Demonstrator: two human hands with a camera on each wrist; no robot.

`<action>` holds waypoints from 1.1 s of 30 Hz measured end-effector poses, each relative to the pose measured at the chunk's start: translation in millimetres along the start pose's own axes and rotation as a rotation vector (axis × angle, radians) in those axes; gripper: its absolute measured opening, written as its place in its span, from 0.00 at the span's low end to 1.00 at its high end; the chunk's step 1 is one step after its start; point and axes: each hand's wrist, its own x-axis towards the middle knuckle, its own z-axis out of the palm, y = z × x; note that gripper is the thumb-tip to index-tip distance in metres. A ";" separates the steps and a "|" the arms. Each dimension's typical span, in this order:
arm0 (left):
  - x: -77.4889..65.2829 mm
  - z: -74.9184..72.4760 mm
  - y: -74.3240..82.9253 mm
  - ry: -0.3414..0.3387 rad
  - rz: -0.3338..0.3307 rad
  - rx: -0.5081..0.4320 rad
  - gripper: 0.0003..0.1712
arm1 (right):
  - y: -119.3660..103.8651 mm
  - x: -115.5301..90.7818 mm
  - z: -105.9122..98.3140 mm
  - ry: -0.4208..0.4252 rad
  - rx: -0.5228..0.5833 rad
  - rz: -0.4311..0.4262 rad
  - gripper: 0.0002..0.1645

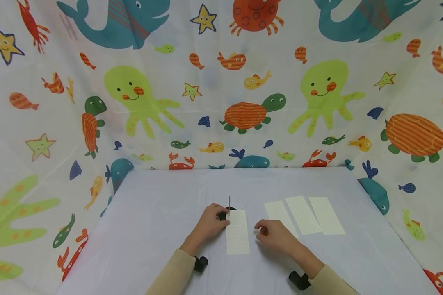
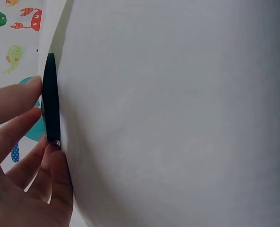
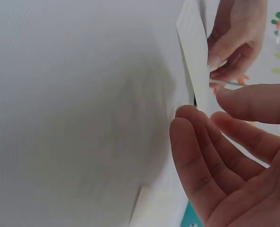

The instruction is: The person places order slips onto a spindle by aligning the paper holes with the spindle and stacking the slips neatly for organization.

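Note:
My left hand (image 1: 213, 218) holds the edge of a paper spike, whose thin rod stands upright and whose round black base (image 2: 51, 101) shows edge-on between the fingers in the left wrist view. A lined off-white paper slip (image 1: 238, 233) lies against this hand's fingertips, its top edge overlapping the rod in the head view. The right wrist view shows that slip (image 3: 194, 52) from the side, with the rod (image 3: 230, 82) reaching past it. To the right of the slip, my right hand (image 1: 275, 234) hovers with loosely bent fingers and holds nothing.
Several more slips rest at the right on the white tabletop (image 1: 155, 213): one slip (image 1: 278, 213) is partly behind the right hand, another slip (image 1: 303, 215) stands in the middle, and a third slip (image 1: 326, 216) is outermost. A cloth (image 1: 206, 82) printed with sea animals hangs around the table.

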 end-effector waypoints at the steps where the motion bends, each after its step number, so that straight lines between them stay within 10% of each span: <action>1: -0.2 0.0 -0.3 0.001 -0.002 -0.003 0.16 | 1.0 -0.4 -3.2 0.001 -0.007 -0.011 0.11; 21: 1.5 2.1 -0.4 0.024 0.008 0.014 0.17 | 32.9 1.7 -45.1 0.037 -0.427 -0.073 0.16; 33: 1.5 1.0 1.6 0.010 -0.023 -0.004 0.17 | 59.0 6.4 -67.0 -0.033 -0.480 -0.071 0.25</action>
